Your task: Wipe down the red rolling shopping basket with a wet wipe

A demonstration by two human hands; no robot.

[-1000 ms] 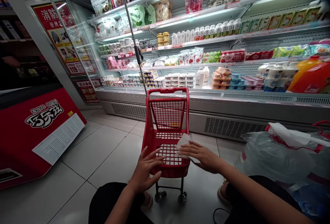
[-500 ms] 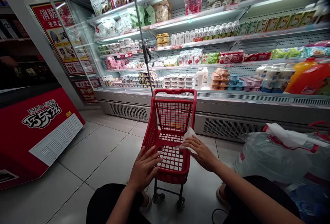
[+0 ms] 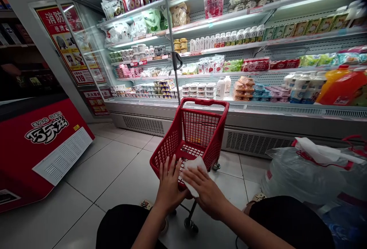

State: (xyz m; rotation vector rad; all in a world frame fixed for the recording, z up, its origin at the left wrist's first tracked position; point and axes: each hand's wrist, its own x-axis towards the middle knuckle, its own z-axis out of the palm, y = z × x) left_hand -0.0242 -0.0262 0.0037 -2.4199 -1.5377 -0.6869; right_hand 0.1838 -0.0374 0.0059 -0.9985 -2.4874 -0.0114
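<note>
A small red shopping cart (image 3: pixel 200 126) with a lattice basket stands on the floor in front of me, turned at an angle. My left hand (image 3: pixel 171 188) is at the near left edge of the basket, fingers spread upward, with nothing visible in it. A white cloth or tissue (image 3: pixel 195 164) lies under my right hand (image 3: pixel 205 191), which presses it at the near rim of the basket. The fingers of my right hand lie flat over the cloth. Below the basket, dark legs and wheels show between my feet.
A refrigerated shelf unit (image 3: pixel 252 121) with packaged goods spans the back. On the left is a red freezer (image 3: pixel 25 172). Clear plastic bags (image 3: pixel 304 172) sit at the right. A thin pole with a black handle (image 3: pixel 177 61) rises behind the cart.
The cart has turned, its near end swinging left and its handle end shifting right. My left hand has moved right, and my right hand has moved left and nearer with the cloth.
</note>
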